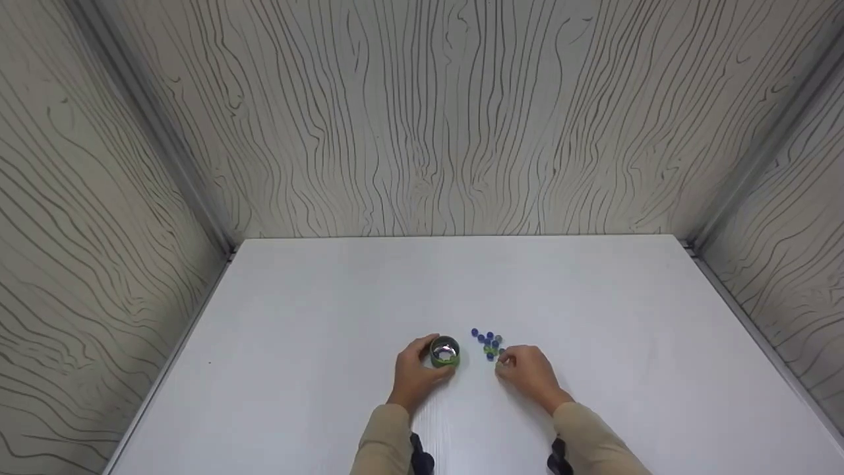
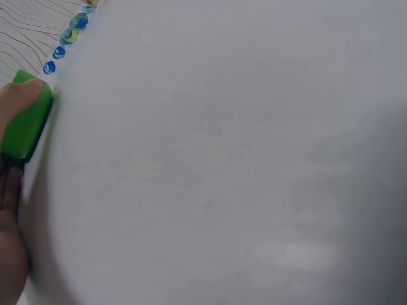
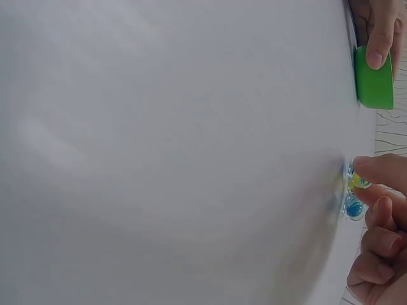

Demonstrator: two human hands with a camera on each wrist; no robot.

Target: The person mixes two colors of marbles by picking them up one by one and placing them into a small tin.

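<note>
A small round green cup [image 1: 446,363] with a shiny inside stands upright on the white table, gripped around its side by my left hand [image 1: 414,377]. To its right lies a loose cluster of glass marbles, among them a blue marble [image 1: 475,332] and a greenish marble [image 1: 498,338]. At the near side of that cluster, my right hand [image 1: 529,374] pinches a clear marble with a yellow swirl [image 3: 360,181] between thumb and forefinger, close to the table. Its other fingers are curled. A blue-swirled marble [image 3: 354,207] sits just beside those fingertips in the right wrist view.
The white tabletop [image 1: 316,297] extends around both hands. Behind it rises a wood-grain patterned wall [image 1: 422,132], with matching side panels at left and right. Dark straps [image 1: 422,455] show at the wrists.
</note>
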